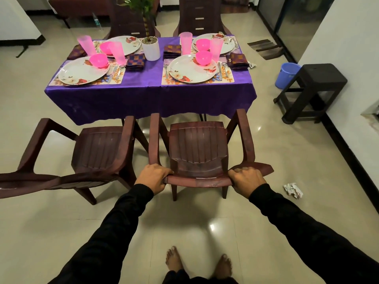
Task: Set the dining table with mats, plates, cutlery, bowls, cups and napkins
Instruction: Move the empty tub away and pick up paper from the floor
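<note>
Both arms outstretched | left hand [153, 178], right hand [247, 179] grip chair [198, 152] backrest

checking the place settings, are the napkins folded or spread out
Folded. Each checked napkin lies as a compact thick square beside its plate, on the purple tablecloth.

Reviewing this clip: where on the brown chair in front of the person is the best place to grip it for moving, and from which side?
The chair is best gripped at the top rail of its backrest, from behind. The rail faces the person as a curved lip; the left hand and right hand wrap its two ends, which probably keeps the chair balanced.
</note>
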